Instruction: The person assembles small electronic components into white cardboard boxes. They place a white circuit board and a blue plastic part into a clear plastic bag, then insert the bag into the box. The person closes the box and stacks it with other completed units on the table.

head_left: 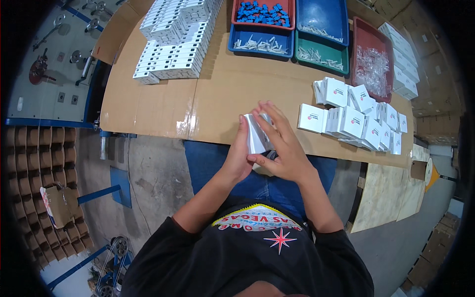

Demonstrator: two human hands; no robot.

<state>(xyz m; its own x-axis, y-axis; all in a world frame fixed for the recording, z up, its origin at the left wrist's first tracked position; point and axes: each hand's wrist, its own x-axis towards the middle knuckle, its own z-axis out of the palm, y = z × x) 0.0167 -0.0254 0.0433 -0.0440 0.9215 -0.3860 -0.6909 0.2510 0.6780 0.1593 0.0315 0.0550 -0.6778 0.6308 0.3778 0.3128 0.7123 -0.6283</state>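
Note:
A small white cardboard box (256, 134) is held between both hands just over the near edge of the cardboard-covered table (217, 94). My left hand (238, 153) grips its left side with the fingers wrapped around it. On its right side my right hand (282, 146) presses, fingers spread over the top and thumb underneath. The box's lower part is hidden by my palms.
Stacked white boxes (173, 37) lie at the far left. Loose white boxes (356, 119) are scattered to the right. Red, blue and green trays (292, 29) of small parts stand at the back, with a red tray of clear bags (371, 64) beside them.

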